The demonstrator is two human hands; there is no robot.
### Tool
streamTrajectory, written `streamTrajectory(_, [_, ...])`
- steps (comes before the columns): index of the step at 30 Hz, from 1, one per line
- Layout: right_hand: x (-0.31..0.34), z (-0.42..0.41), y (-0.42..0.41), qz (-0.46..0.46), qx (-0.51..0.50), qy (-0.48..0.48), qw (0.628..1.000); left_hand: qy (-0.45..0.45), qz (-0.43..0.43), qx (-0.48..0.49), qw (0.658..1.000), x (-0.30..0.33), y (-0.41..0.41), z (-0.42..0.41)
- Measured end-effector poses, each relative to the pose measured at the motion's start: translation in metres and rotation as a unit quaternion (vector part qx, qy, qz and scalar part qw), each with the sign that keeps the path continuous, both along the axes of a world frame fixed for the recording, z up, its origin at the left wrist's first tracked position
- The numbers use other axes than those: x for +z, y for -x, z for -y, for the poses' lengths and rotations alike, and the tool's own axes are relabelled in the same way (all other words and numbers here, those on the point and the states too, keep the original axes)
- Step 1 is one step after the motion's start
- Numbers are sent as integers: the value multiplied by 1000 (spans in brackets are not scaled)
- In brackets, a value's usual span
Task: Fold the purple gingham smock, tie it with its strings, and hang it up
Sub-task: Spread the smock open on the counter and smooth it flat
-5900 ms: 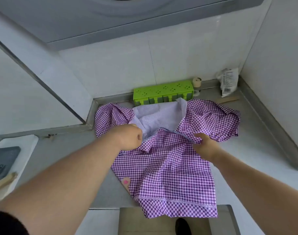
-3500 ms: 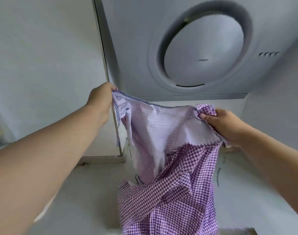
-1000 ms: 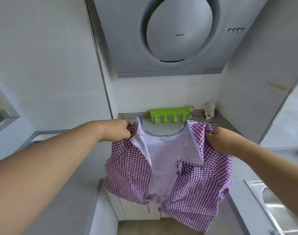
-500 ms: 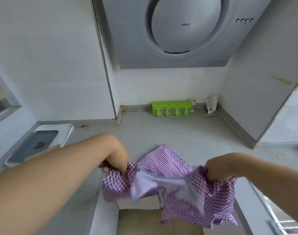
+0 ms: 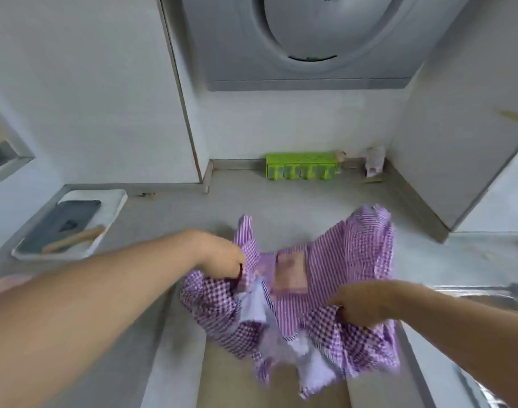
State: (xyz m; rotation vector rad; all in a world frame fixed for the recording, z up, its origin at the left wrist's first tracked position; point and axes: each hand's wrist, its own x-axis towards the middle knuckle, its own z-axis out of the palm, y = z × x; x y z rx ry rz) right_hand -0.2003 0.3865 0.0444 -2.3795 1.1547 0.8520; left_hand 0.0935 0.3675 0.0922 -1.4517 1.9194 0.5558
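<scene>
Left hand (image 5: 222, 257) clenched on the smock (image 5: 334, 278) at its nine o'clock edge, right hand (image 5: 359, 307) grasping cloth at four o'clock, smock blurred, half over the tabletop (image 5: 175, 222) front edge, half hanging, green rack (image 5: 302, 166) at twelve o'clock

A pale grey counter (image 5: 281, 201) runs into a walled corner. At its eleven o'clock end lies a white tray (image 5: 110, 213). Against the back wall at twelve o'clock stands a green rack (image 5: 302, 166), with a small white packet (image 5: 375, 164) at one o'clock. Part of the purple gingham smock (image 5: 355, 248), blurred, drapes over the counter's near edge.
</scene>
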Motion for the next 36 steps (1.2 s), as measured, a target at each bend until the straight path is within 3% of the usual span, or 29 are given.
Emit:
streamTrajectory(2, [-3,10,12,42,-65,13,997,32,-47,11,998,-3,-3,4])
streamTrajectory(5, [10,40,22,76,-168,35,982,28,-12,37,999,5,-3,14])
streamTrajectory(7, [32,63,28,147,-243,147,947,174,-87,97,976,16,-4,22])
streamTrajectory(8, [46,75,32,207,-287,243,903,290,-160,162,929,22,-8,30])
streamTrajectory(9, [64,83,35,285,-329,334,836,410,-234,230,851,31,-11,36])
streamTrajectory(10, [80,87,35,391,-362,401,745,512,-307,267,757,38,-13,38])
streamTrajectory(11, [89,85,35,496,-354,448,654,560,-338,256,712,38,-12,38])
streamTrajectory(12, [96,80,31,544,-306,472,623,546,-339,214,736,37,-8,36])
streamTrajectory(13, [90,76,25,521,-241,471,670,457,-309,141,822,28,-6,34])
streamTrajectory(14, [76,67,20,445,-171,411,777,302,-218,72,925,20,2,26])
streamTrajectory(15, [60,53,14,303,-119,283,902,137,-97,20,986,9,9,16])
streamTrajectory(16, [44,37,10,137,-73,141,978,19,2,-25,999,-1,15,8])
streamTrajectory(17, [31,27,10,23,-46,43,998,-20,39,-51,998,-10,18,6])
streamTrajectory(18, [24,21,11,-16,-52,0,999,-16,13,-41,999,-12,17,7])
streamTrajectory(19, [24,19,14,6,-82,0,997,13,-26,-19,999,-12,15,11])
streamTrajectory(21, [27,29,21,76,-150,44,985,70,-89,28,993,-8,6,20])
streamTrajectory(26, [44,54,32,121,-208,125,963,108,-146,81,980,2,-16,35])
streamTrajectory(31, [57,73,28,216,-282,192,915,167,-282,226,917,12,-21,43])
streamTrajectory(36, [72,88,22,240,-304,229,893,209,-375,300,852,26,-24,52])
